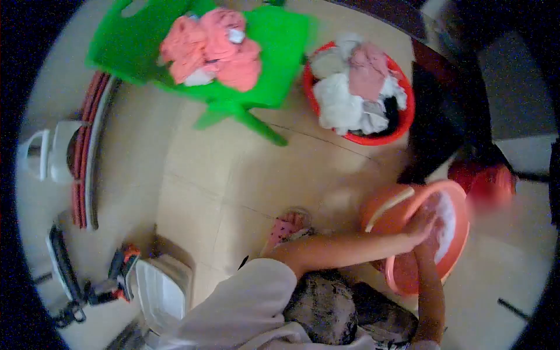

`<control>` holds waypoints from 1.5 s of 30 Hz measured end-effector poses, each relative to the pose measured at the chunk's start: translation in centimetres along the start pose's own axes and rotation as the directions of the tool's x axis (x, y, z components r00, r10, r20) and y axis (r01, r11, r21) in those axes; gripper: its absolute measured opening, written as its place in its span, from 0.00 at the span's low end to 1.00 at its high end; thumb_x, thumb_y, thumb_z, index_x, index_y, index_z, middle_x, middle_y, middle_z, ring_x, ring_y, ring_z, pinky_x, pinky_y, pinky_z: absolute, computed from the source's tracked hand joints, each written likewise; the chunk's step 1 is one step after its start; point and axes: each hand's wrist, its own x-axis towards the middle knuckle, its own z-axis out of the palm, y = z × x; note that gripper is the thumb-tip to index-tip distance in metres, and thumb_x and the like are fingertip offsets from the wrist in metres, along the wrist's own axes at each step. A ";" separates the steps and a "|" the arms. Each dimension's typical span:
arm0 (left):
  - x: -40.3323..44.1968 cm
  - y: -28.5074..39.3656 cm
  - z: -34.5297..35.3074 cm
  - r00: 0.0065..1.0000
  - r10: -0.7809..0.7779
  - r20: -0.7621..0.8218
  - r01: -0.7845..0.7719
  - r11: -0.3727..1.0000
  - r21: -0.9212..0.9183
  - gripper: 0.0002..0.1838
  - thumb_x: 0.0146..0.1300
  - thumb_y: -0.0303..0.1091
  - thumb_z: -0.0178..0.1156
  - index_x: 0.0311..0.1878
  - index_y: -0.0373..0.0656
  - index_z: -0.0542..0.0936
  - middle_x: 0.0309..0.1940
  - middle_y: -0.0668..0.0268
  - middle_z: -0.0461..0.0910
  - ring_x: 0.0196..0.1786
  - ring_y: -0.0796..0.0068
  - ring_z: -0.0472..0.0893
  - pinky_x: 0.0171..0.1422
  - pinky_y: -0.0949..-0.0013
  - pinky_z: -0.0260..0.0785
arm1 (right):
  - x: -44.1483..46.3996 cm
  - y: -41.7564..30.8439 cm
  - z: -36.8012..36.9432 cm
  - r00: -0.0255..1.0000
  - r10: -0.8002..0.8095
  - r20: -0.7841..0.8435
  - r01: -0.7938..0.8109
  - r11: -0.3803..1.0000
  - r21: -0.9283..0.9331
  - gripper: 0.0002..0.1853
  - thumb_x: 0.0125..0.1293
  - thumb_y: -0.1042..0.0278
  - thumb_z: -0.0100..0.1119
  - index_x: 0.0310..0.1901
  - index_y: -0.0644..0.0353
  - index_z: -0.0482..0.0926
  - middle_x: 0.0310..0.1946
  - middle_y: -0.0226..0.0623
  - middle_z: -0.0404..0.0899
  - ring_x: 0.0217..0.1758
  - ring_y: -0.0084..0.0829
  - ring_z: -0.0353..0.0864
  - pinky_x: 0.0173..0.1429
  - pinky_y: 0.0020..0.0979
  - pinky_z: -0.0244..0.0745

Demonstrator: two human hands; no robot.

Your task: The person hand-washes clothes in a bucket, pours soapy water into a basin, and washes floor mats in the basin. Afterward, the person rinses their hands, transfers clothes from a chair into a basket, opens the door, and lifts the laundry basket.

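Observation:
An orange bucket (pixel 461 233) with white foam inside stands on the floor at the right, tilted in view. My left hand (pixel 421 227) reaches over its rim and is blurred, so its fingers cannot be made out. My right hand is down inside the bucket, hidden behind the left hand and the foam (pixel 446 224); only its forearm shows. What either hand holds, if anything, cannot be seen.
A green plastic chair (pixel 274 58) bears pink clothes (pixel 213 49). Beside it, a red basket (pixel 408 119) holds white and pink clothes (pixel 338 105). A white container (pixel 160 291) stands lower left, near a black and orange object (pixel 122 271). My foot (pixel 289 224) is mid-floor.

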 end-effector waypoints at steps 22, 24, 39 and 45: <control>1.1 0.8 2.9 0.933 0.360 -0.016 -0.246 0.668 0.702 0.31 0.42 0.23 0.60 0.54 0.57 0.68 0.61 0.52 0.54 0.63 0.42 0.52 0.63 0.42 0.46 | -16.6 -11.7 -18.5 0.705 0.153 -0.693 0.543 0.512 0.666 0.26 0.52 0.74 0.49 0.56 0.63 0.64 0.55 0.45 0.63 0.49 0.32 0.70 0.27 0.19 0.74; 3.0 -5.3 4.1 0.993 0.120 -0.004 -0.113 0.946 0.305 0.17 0.49 0.27 0.56 0.45 0.48 0.69 0.49 0.52 0.67 0.56 0.46 0.63 0.57 0.47 0.55 | -17.1 -9.1 -18.1 0.757 0.152 -0.636 0.535 0.415 0.736 0.26 0.53 0.73 0.50 0.57 0.63 0.63 0.55 0.44 0.64 0.51 0.33 0.69 0.32 0.23 0.75; 0.3 3.6 6.3 0.964 -0.257 0.073 0.257 0.821 -0.510 0.17 0.60 0.43 0.49 0.47 0.42 0.71 0.44 0.66 0.72 0.47 0.75 0.71 0.55 0.70 0.61 | -12.7 3.7 -3.0 0.903 0.409 -0.134 -0.138 0.572 0.809 0.30 0.60 0.65 0.56 0.62 0.55 0.57 0.55 0.34 0.65 0.56 0.30 0.66 0.60 0.34 0.63; 1.4 2.0 3.6 0.954 -0.300 0.029 0.271 0.812 -0.517 0.35 0.55 0.55 0.54 0.58 0.40 0.60 0.52 0.60 0.67 0.55 0.71 0.68 0.53 0.68 0.64 | -12.5 -0.3 -6.5 0.876 0.430 -0.218 -0.082 0.578 0.812 0.29 0.61 0.56 0.56 0.60 0.57 0.60 0.56 0.33 0.65 0.57 0.31 0.67 0.58 0.35 0.65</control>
